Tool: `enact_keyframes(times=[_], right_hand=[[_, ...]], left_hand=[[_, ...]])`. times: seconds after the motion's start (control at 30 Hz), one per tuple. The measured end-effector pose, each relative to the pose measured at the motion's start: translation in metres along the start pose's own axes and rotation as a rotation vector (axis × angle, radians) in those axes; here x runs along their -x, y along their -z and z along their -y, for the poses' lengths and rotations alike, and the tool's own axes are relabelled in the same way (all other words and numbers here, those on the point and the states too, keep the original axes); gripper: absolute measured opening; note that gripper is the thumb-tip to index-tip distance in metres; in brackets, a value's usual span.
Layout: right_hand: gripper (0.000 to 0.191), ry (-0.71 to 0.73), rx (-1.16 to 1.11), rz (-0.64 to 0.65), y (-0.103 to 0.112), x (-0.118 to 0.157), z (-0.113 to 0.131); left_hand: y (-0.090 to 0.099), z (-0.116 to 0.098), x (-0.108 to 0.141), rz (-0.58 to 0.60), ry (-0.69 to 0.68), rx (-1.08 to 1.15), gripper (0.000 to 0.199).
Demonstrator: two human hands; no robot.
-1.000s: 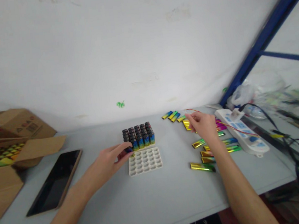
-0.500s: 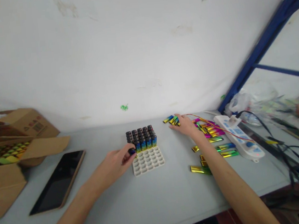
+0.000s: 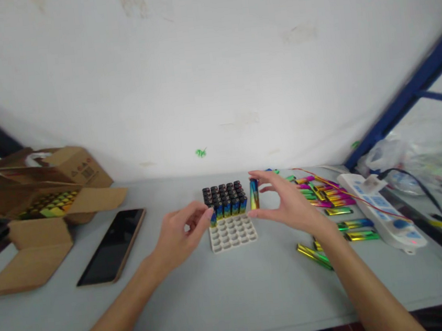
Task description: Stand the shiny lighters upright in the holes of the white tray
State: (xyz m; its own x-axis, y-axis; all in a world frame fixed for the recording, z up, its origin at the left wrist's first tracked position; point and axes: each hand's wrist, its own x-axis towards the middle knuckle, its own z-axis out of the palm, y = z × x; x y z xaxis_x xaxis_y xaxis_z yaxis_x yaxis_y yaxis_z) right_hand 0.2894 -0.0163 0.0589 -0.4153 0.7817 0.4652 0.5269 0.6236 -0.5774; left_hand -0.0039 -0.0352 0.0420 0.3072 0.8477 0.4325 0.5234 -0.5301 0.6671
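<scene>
My right hand (image 3: 288,200) holds a slim, shiny blue-and-yellow case (image 3: 254,194) upright, pinched end to end between index finger and thumb, just right of a white slotted tray (image 3: 234,233). Several black-topped cases (image 3: 226,199) of the same colours stand in rows in the tray's back part; the front slots hold nothing. At the tray's left side, my left hand (image 3: 186,229) has thumb and index finger closed at the top of another blue-and-yellow case (image 3: 213,220), which stands at the left end of the front row. Its top is partly hidden by the fingertips.
Loose green, gold and magenta metallic cases (image 3: 338,210) lie on the right, beside a white power strip (image 3: 384,211) with cables. On the left are a black phone-like device (image 3: 111,246) and an open cardboard box (image 3: 101,196) holding yellowish items. A wall stands behind.
My right hand has come left from the pile at the back, bringing one case upright beside the tray. The case at my left hand now stands in the row. The view has shifted.
</scene>
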Motion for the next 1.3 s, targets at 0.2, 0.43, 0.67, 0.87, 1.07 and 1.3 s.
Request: enact_keyframes(times=[0.2, 0.43, 0.67, 0.87, 1.07, 1.3], right_hand=[[0.094, 0.219, 0.021, 0.045, -0.041, -0.001, 0.045], [0.087, 0.204, 0.019, 0.019, -0.039, -0.006, 0.027], [0.026, 0.14, 0.159, -0.262, -0.032, 0.003, -0.023], [0.032, 0.007, 0.205, -0.218, -0.029, 0.015, -0.032], [0.052, -0.112, 0.29, -0.222, -0.03, 0.015, -0.035], [0.048, -0.077, 0.109, -0.086, -0.039, 0.015, -0.042]], left_hand=[[-0.015, -0.009, 0.002, 0.206, 0.191, 0.466, 0.045], [-0.029, -0.005, 0.002, 0.196, 0.316, 0.733, 0.038], [-0.032, -0.006, 0.005, 0.248, 0.315, 0.949, 0.037], [-0.033, -0.008, 0.006, 0.33, 0.358, 0.93, 0.027], [-0.03, -0.01, 0.003, 0.362, 0.529, 1.028, 0.039], [-0.03, -0.004, 0.001, 0.326, 0.656, 1.054, 0.055]])
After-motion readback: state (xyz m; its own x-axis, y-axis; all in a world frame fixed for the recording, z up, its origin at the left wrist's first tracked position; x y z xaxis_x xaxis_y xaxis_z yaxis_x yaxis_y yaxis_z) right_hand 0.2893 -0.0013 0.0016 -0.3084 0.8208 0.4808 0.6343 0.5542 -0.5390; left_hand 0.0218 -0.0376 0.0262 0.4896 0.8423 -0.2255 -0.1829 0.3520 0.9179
